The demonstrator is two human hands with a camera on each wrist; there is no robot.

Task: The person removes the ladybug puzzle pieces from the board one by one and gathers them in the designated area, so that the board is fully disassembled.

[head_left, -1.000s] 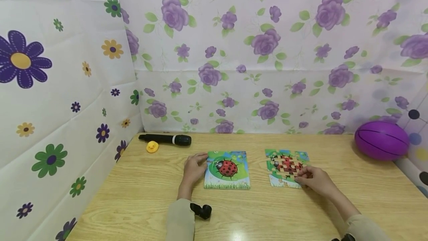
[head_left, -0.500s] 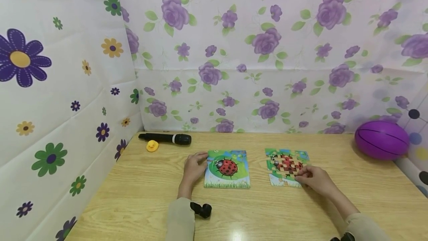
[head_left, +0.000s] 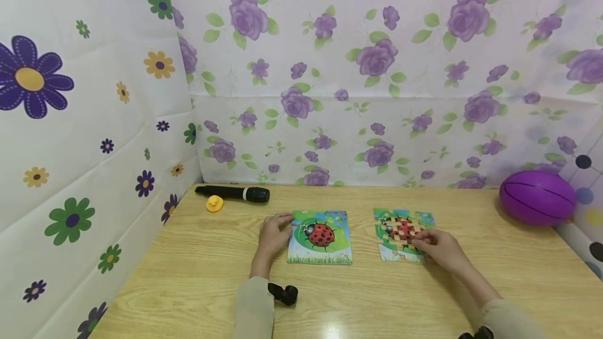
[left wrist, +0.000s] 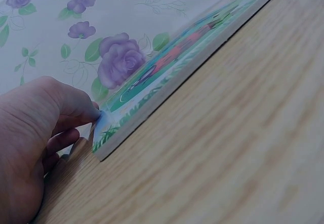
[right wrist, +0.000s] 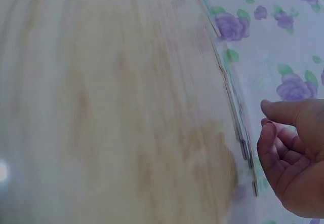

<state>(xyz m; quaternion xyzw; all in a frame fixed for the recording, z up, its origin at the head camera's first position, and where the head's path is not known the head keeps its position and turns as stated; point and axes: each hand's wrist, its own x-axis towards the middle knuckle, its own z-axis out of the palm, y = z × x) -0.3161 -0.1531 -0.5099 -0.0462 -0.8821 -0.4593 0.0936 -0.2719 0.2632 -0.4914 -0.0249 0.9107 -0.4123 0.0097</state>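
A flat square picture board point(head_left: 320, 239) with a red ladybug lies on the wooden table, left of centre. My left hand point(head_left: 274, 236) rests at its left edge; in the left wrist view a fingertip touches the board point(left wrist: 172, 67) near its close corner. To the right lies a ladybug jigsaw puzzle point(head_left: 393, 237), with slight gaps between some pieces. My right hand point(head_left: 440, 249) is over the puzzle's right side, thumb and index finger drawn close together. The right wrist view shows the fingers just above the puzzle point(right wrist: 235, 102); I cannot tell whether they hold a piece.
A black microphone point(head_left: 233, 193) lies at the table's back left, a small yellow duck point(head_left: 214, 203) just in front of it. At the right edge rests a purple ball point(head_left: 538, 198). Flowered cloths point(head_left: 339, 56) stand behind and left of the table point(head_left: 301, 302).
My right hand has risen slightly and shifted away from me over the puzzle, showing more of its lower right corner. My left hand and the board stay in place.
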